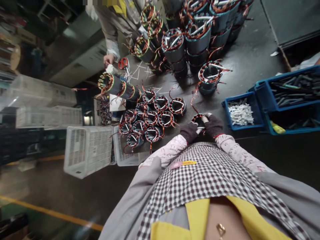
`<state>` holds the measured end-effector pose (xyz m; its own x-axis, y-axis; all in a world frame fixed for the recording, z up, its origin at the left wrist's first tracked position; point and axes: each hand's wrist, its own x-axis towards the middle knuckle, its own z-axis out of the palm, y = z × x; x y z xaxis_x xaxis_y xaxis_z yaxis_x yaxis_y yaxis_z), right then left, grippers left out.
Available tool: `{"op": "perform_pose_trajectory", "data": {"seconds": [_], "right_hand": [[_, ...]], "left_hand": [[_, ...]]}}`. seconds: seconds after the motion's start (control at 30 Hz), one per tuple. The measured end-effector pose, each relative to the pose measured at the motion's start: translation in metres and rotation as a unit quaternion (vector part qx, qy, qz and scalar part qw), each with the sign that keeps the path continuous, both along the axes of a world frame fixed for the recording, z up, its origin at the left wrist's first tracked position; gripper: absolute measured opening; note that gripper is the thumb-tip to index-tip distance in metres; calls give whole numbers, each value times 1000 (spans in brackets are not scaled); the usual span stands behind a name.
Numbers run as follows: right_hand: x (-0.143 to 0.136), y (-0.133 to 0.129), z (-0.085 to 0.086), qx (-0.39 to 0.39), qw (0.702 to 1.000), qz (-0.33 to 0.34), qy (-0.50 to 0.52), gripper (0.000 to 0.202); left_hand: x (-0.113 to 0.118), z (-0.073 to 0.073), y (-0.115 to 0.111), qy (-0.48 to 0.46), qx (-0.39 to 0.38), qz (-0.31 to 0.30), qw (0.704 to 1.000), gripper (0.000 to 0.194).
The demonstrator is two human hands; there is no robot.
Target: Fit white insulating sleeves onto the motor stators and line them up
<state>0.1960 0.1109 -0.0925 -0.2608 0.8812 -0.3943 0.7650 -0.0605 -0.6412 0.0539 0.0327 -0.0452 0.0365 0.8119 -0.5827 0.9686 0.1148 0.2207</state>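
At the near edge of the dark table, my left hand [190,130] and my right hand [212,125], both in dark fingerless gloves, grip a small motor stator [197,117] from either side. Copper windings and a loose orange-brown lead show at its top; most of its body is hidden behind my hands. A short white sleeve piece [199,130] lies by my left fingers. Just left of my hands stands a group of similar stators [151,118] with orange wire ends and white sleeves. Beyond my hands, another wound stator [210,73] sits on top of a second one.
Stacked larger stators [173,43] fill the far side. Blue bins hold white pieces [241,112] and dark strips [297,90] on the right. A co-worker's hand [108,60] is near red-handled scissors [123,63]. White plastic crates [87,150] stand at left.
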Motion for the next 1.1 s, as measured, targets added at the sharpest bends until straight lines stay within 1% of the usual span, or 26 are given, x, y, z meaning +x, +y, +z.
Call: {"op": "perform_pose_trajectory", "data": {"seconds": [0.07, 0.13, 0.17, 0.23, 0.3, 0.33, 0.4, 0.47, 0.5, 0.57, 0.6, 0.63, 0.67, 0.7, 0.73, 0.77, 0.8, 0.87, 0.9, 0.93, 0.97, 1.03, 1.07, 1.1], "right_hand": [[0, 0, -1, 3, 1000, 2, 1, 33], [0, -1, -2, 10, 1000, 5, 2, 34], [0, -2, -3, 14, 1000, 9, 2, 34], [-1, -3, -4, 19, 1000, 19, 1, 36], [-2, -4, -4, 24, 999, 31, -4, 38], [-3, -4, -4, 26, 999, 36, -6, 39], [-2, -4, -3, 29, 999, 41, -4, 41], [-1, -3, 0, 26, 999, 40, -2, 40], [-1, -2, 1, 22, 999, 40, -3, 40], [0, -2, 4, 10, 999, 44, -7, 41], [0, -2, 5, 4, 999, 46, -10, 41], [0, -2, 6, 0, 999, 48, -10, 42], [-1, -3, 6, -2, 999, 49, -9, 43], [-2, -4, 6, -2, 999, 47, -8, 43], [-3, -4, 6, -2, 999, 46, -4, 43], [-4, -4, 6, -3, 999, 44, 2, 43], [-4, -4, 6, -4, 999, 42, 11, 42], [-2, -2, 8, -22, 998, 19, 53, 39], [1, -2, 11, -45, 995, 0, 91, 38], [4, -1, 14, -77, 987, -19, 140, 37], [8, -1, 19, -112, 974, -34, 196, 39], [14, -3, 29, -163, 939, -34, 299, 46], [16, -5, 35, -170, 928, -22, 331, 49], [17, -6, 41, -163, 924, -12, 347, 50]], "left_hand": [[-5, -2, 2, -10, -12, -20, 1000, 43], [-20, 0, -6, -24, -14, -31, 999, 38], [-30, 3, -12, -20, -12, -17, 1000, 36], [-47, 10, -25, 12, -5, 53, 999, 37], [-56, 18, -35, 33, 11, 116, 993, 39], [-55, 21, -36, 27, 24, 129, 991, 40], [-45, 23, -33, -7, 51, 127, 991, 50], [-31, 21, -22, -22, 40, 114, 993, 59], [-25, 18, -16, -17, 19, 105, 994, 56], [-17, 12, -5, -10, -20, 82, 996, 42], [-16, 9, -2, -19, -26, 81, 996, 34], [-16, 7, -1, -53, -24, 97, 994, 28], [-17, 7, 0, -104, -19, 127, 986, 22], [-19, 8, 0, -161, -15, 159, 974, 20], [-21, 9, 0, -226, -12, 194, 955, 22], [-24, 11, 0, -297, -7, 233, 926, 27], [-26, 13, 1, -368, 3, 273, 889, 33], [-29, 15, 3, -484, 29, 354, 799, 43], [-31, 15, 4, -523, 36, 395, 754, 47], [-32, 14, 5, -545, 32, 425, 722, 50], [-32, 12, 5, -550, 16, 440, 709, 53], [-29, 10, 4, -552, -32, 449, 702, 53], [-27, 9, 3, -553, -52, 451, 699, 52], [-23, 10, 2, -554, -69, 450, 697, 52]]}}
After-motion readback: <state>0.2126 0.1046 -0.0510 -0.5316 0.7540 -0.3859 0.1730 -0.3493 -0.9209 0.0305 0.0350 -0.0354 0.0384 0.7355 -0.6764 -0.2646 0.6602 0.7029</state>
